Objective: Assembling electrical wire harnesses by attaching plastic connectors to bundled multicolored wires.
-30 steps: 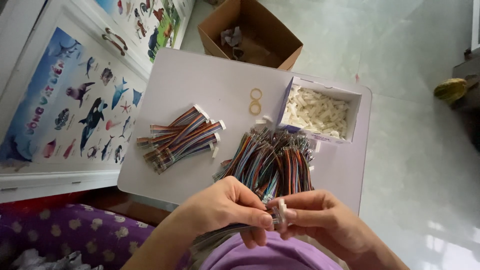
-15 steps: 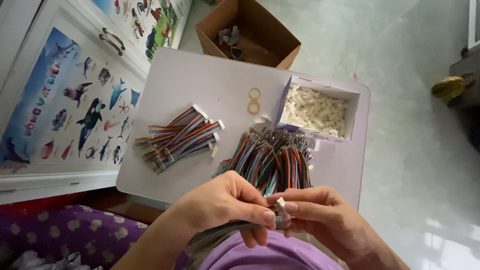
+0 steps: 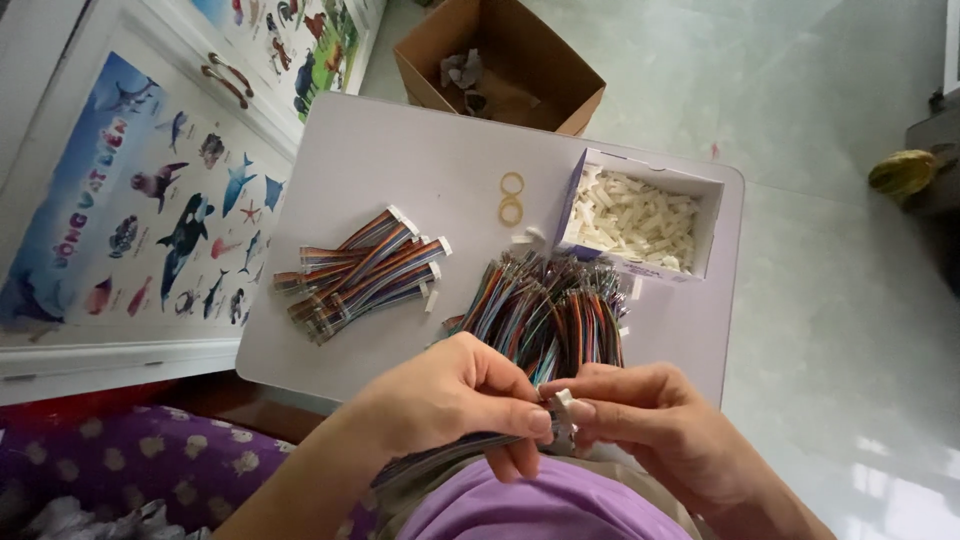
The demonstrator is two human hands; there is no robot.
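Note:
My left hand [image 3: 455, 400] pinches a flat rainbow ribbon cable [image 3: 440, 461] near its end, the cable trailing down toward my lap. My right hand [image 3: 650, 420] meets it fingertip to fingertip and holds a small white plastic connector [image 3: 563, 404] at the cable's end. Both hands hover over the near edge of a small white table [image 3: 400, 170]. Just beyond my fingers lies a loose pile of rainbow cables [image 3: 545, 310]. To its left is a stack of cables with white connectors fitted [image 3: 360, 270].
An open white box of white connectors [image 3: 640, 215] stands at the table's far right, two rubber bands [image 3: 511, 197] beside it. A cardboard box [image 3: 500, 65] sits on the floor behind. A cabinet with sea-animal pictures [image 3: 150, 210] is on the left, purple spotted cloth [image 3: 110, 460] below.
My hands stay pressed together at the cable's end with only small finger movements. The view has shifted slightly; nothing on the table moved.

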